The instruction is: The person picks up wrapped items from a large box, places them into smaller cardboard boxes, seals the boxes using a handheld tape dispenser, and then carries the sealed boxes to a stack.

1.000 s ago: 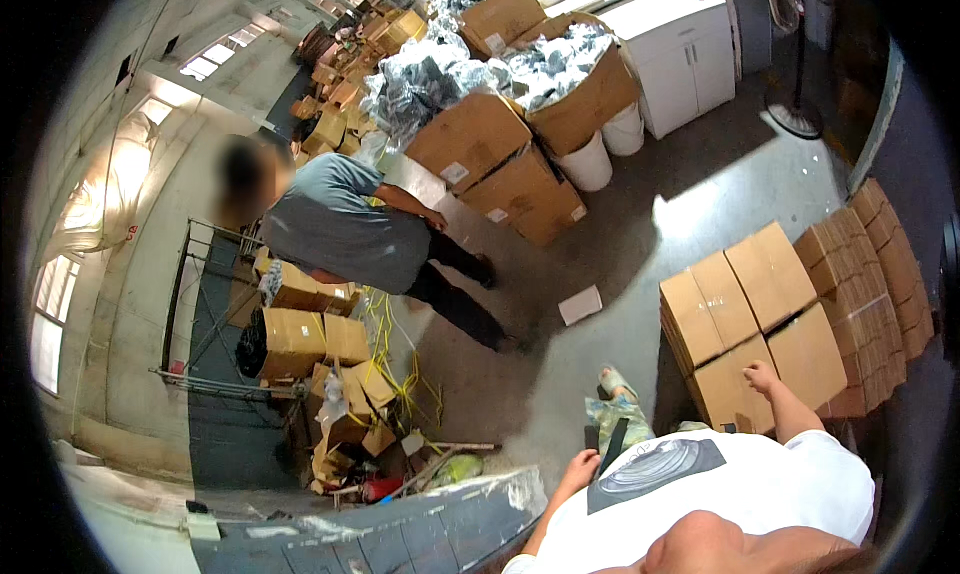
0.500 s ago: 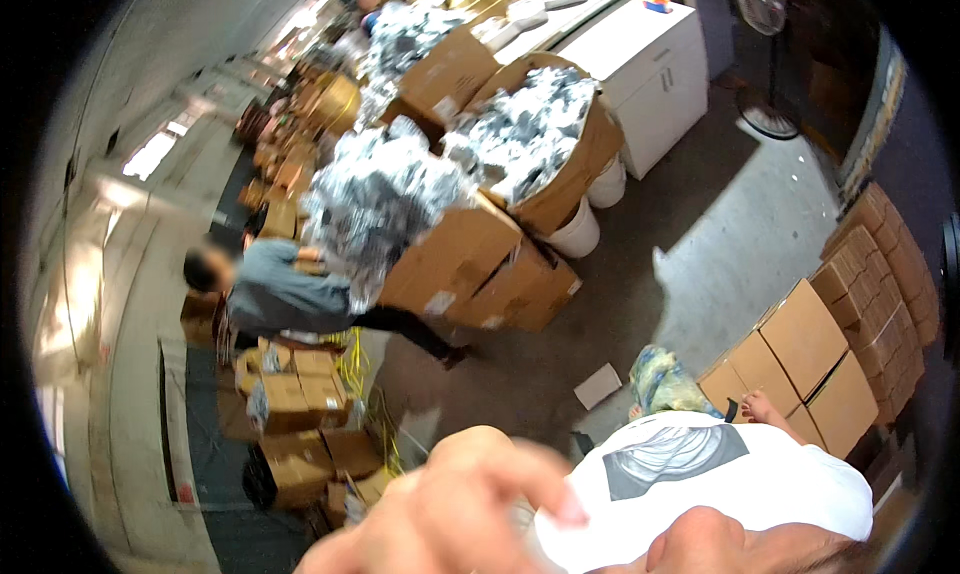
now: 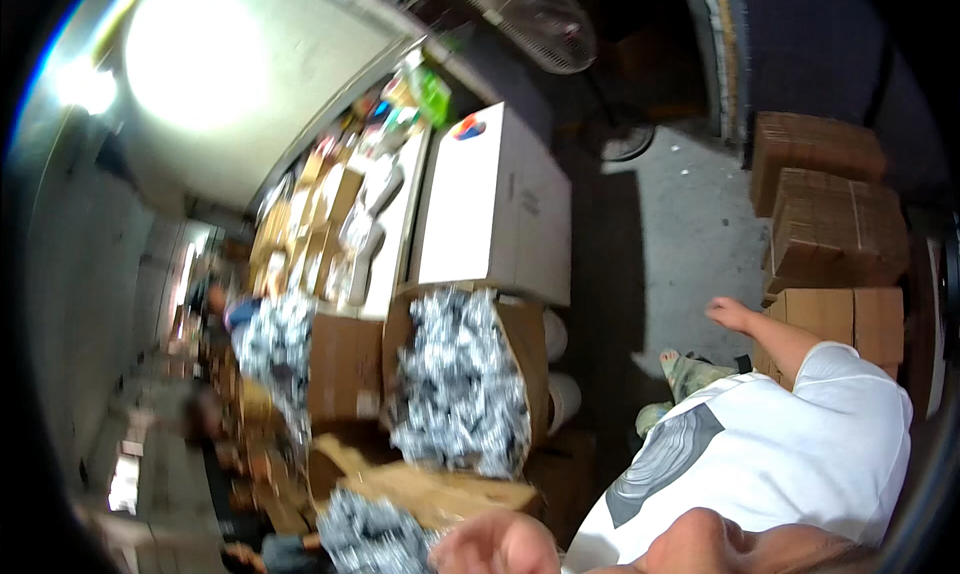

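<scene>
- Concrete floor (image 3: 695, 229); white cabinet (image 3: 540, 219) now nearer view's centre.
- Right hand (image 3: 730, 314) loosely open, empty, now left of carton stack (image 3: 822, 312).
- Left hand (image 3: 495, 546) lower, blurred before silvery packets (image 3: 372, 534); can't tell its grip.

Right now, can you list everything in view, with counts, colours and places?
Cardboard stacks: several, brown, right side
Open carton: one, brown, centre
Silvery bundles: uncountable, grey, in that carton, left of it and at lower edge
Cabinet: one, white, upper centre
Small item: one, orange and blue, cabinet top
Buckets: two, white, right of open carton
Pedestal fan: one, dark, top centre
Co-worker: at least one, grey clothing, lower left, blurred
Background clutter: uncountable, left
Shirt: one, white, lower right
Right hand: one, bare, beside cardboard stacks
Left hand: one, bare, blurred, lower edge
</scene>
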The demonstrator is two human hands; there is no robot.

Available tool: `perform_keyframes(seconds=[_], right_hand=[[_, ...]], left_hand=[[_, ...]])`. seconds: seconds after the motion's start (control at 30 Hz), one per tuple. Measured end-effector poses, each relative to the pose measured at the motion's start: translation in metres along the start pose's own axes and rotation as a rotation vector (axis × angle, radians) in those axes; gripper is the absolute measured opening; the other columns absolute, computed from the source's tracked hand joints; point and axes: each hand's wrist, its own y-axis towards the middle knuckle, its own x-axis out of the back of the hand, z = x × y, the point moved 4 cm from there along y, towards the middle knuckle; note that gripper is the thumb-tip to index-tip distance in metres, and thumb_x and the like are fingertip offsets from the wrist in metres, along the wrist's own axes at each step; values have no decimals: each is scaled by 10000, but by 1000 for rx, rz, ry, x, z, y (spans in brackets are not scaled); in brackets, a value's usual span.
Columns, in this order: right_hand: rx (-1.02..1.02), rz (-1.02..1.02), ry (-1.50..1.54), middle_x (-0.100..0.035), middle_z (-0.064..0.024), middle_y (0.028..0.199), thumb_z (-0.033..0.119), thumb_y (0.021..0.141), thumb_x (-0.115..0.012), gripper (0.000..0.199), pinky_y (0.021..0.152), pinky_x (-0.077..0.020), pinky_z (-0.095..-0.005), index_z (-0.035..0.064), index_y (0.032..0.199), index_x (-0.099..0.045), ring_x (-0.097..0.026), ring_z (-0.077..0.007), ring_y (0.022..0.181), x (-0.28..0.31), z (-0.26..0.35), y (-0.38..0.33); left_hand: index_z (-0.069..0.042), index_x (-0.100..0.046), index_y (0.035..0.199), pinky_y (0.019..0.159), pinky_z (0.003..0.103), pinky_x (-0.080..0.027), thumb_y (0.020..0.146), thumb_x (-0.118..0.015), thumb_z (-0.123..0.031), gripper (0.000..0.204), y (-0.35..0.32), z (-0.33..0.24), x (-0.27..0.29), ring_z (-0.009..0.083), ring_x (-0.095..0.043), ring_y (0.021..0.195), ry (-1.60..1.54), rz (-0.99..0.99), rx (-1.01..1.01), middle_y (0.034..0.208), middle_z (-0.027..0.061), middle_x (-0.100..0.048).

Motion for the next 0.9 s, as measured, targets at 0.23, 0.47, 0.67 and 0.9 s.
perform_keyframes(seconds=[0.23,0.47,0.67,0.9], right_hand=[[193,6,-79,-648,-123,985,343,807,-625,381,811,-473,-349,58,1059,-611,-611,-238,923,5,165,-2],[-266,-241,-235,-649,-138,997,346,770,-658,381,804,-478,-381,64,1026,-629,-616,-279,916,95,-7,22],[-503,-458,-76,-625,-175,986,273,828,-621,275,742,-459,-432,35,965,-631,-592,-310,898,266,-98,93],[-736,-589,-159,-498,-150,1276,272,871,-544,445,963,-412,-392,73,1263,-477,-468,-311,1179,516,-156,206]], left_hand=[[-14,-521,1182,867,444,-443,835,-596,-232,416,-173,-200,-166,357,-524,1071,-1128,1529,-654,1170,203,-548],[-18,-504,1220,938,405,-410,850,-593,-253,448,-116,-359,-142,361,-498,1112,-1724,1471,-944,1222,191,-526],[-53,-526,1200,890,424,-440,836,-597,-307,449,-111,-501,-150,368,-532,1063,-1453,1514,-1156,1181,186,-554],[-73,-528,1177,802,419,-485,841,-601,-304,415,-264,-653,-108,384,-583,960,-1374,1746,-1540,1055,190,-607]])
